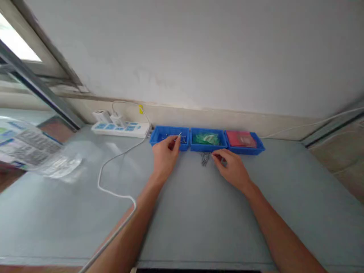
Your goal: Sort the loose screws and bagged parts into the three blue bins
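Observation:
My left hand (166, 156) is over the front of the left blue bin (159, 129), thumb and forefinger pinched on a thin metal piece that looks like a screw or nail (179, 134). More such metal pieces (183, 139) lie inside that bin. On the table in front of the middle blue bin (196, 148) is a small pile of thin metal pieces (204, 159). My right hand (231, 168) is just right of the pile, its fingertips pinched together at the pile's edge. Whatever it holds is too small to make out.
Green plastic packets (207, 138) fill the middle bin, and a red packet (241, 139) lies in the right blue bin (257, 149). A white power strip (121, 129) stands left, its cable (113, 192) crossing near my left forearm. A clear plastic bag (36, 148) hangs over the table's left side.

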Tool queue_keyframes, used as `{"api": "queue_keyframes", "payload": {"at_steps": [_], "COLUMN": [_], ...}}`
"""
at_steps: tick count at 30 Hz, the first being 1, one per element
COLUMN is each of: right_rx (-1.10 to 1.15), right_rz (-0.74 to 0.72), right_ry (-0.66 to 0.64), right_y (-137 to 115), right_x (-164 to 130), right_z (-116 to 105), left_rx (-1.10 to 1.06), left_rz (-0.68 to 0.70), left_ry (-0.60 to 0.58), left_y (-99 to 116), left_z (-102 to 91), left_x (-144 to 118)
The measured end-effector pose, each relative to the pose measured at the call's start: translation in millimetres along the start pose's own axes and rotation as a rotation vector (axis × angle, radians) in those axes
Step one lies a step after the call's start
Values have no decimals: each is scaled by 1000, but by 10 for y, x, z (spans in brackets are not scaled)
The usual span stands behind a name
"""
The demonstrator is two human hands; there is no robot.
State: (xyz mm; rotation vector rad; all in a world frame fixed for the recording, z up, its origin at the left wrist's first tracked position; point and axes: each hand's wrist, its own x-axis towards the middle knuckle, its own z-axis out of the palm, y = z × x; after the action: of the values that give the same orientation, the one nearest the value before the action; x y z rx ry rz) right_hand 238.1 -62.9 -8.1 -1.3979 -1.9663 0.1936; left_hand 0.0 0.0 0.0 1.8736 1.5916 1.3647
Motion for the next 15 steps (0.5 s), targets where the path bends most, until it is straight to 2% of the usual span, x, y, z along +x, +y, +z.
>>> {"api": "queue_keyframes", "payload": {"at_steps": [7,12,15], "right_rx": [-342,-431,-415], "right_rz": [61,98,121], "right_ry": [-203,-293,-306], "right_y": [36,59,71], "right_x": [-27,-17,-5], "right_z": [-31,-46,-47], "left_rx": [163,186,203], "left_rz": [1,186,283], "left_ry": [-34,-122,-250], "left_y": [-53,105,196], "left_z": [-90,6,108], "left_x": [69,-113,-258]}}
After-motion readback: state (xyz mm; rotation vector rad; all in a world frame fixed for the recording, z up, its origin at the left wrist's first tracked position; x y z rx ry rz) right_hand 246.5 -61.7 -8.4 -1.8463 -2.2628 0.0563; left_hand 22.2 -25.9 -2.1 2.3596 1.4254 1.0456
